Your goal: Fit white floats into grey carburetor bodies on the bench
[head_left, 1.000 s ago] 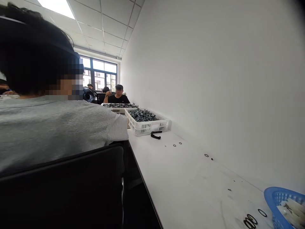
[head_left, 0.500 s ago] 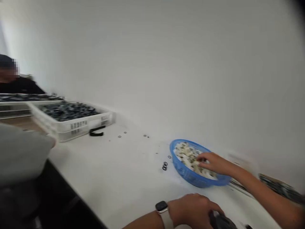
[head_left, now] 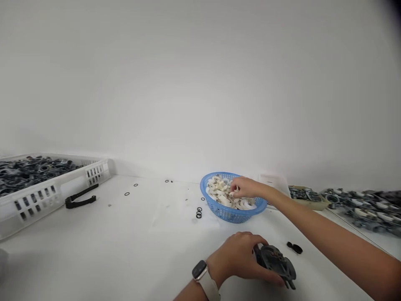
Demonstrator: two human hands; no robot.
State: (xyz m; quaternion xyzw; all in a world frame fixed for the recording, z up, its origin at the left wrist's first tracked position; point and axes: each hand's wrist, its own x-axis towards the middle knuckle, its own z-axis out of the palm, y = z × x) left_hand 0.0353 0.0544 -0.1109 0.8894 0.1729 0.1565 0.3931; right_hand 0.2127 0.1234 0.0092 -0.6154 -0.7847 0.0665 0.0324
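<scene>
My left hand (head_left: 239,257), with a watch (head_left: 200,271) on its wrist, is wrapped round a dark grey moulded part (head_left: 277,261) at the table's near side. My right hand (head_left: 246,187) reaches into a blue plastic basket (head_left: 230,216) heaped with small curved white pieces (head_left: 222,194). Its fingers are pinched together at the pile, round what looks like one white piece. A small black part (head_left: 294,248) lies just right of the grey part. Several black rings (head_left: 199,213) lie left of the basket.
A white crate (head_left: 40,200) full of dark parts stands at the left, with a black strap-like piece (head_left: 82,201) beside it. Behind my right arm are a box of parts (head_left: 308,198) and rows of dark parts with white pieces (head_left: 363,207). A wall runs behind the table.
My view has swung right, so the crate shifts left and the person at the far left is out of sight. My right hand remains in the basket, its fingers closer together.
</scene>
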